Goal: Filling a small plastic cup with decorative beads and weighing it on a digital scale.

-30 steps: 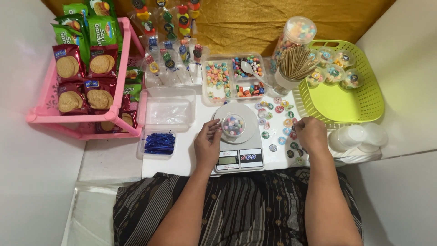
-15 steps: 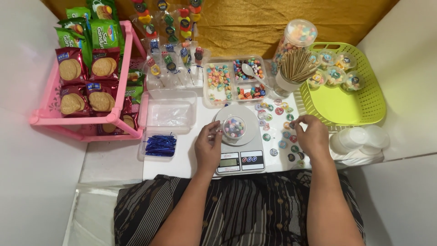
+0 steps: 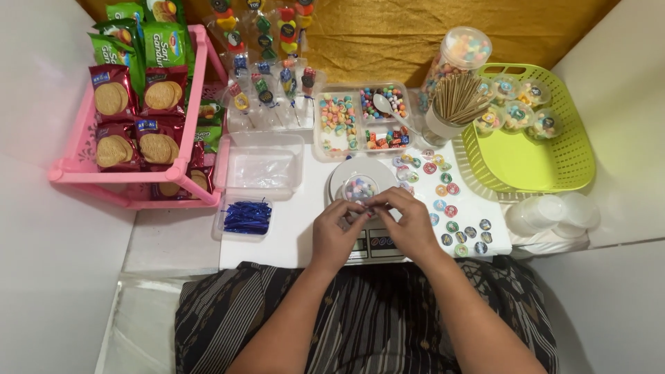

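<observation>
While the small cup of coloured candies (image 3: 360, 188) sits on the scale (image 3: 367, 239), something tiny, too small to identify, is pinched between the left hand (image 3: 336, 232) and right hand (image 3: 409, 225); 5 filled cups (image 3: 516, 111) are seen in the green basket (image 3: 554, 163).

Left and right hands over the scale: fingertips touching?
Touching. Head view shows the left hand and right hand meeting fingertip to fingertip, no gap, just below the small cup.

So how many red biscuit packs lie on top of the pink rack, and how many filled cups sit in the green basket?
Red biscuit packs: 4
Filled cups: 5
Total: 9
</observation>
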